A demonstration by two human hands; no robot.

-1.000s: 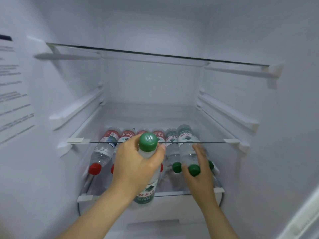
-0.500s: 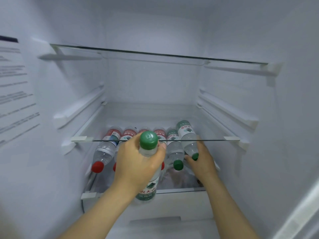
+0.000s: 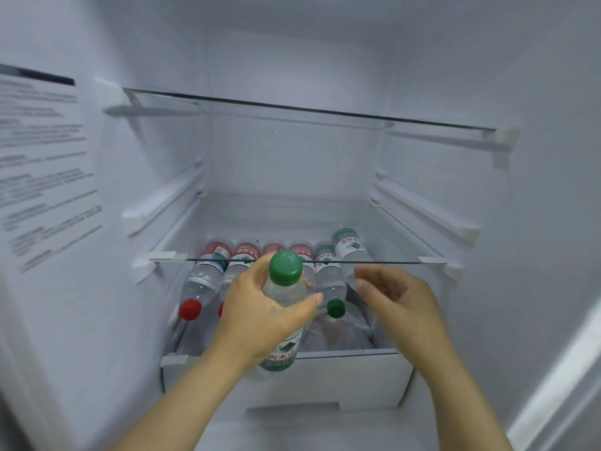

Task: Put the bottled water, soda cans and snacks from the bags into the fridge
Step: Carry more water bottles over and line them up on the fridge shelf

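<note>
I look into an open fridge. My left hand (image 3: pixel 260 317) grips a green-capped water bottle (image 3: pixel 285 268) upright in front of the lower shelf (image 3: pixel 174 360). On that shelf several water bottles lie side by side, caps toward me: red-labelled ones such as the leftmost (image 3: pixel 201 281), then a green-capped one (image 3: pixel 330 288). The rightmost green-labelled bottle (image 3: pixel 349 250) lies slightly higher at an angle. My right hand (image 3: pixel 395 301) has its fingers curled over that bottle's neck, hiding the cap.
A glass shelf edge (image 3: pixel 374 262) runs just above the lying bottles. Another glass shelf (image 3: pixel 309 109) sits higher up. A white drawer front (image 3: pixel 357 379) is below the bottles. A printed label (image 3: pixel 42 164) covers the left wall.
My right hand pushed the rightmost bottle deeper onto the shelf, and its cap is now hidden by my fingers. My left hand kept the upright bottle nearly still.
</note>
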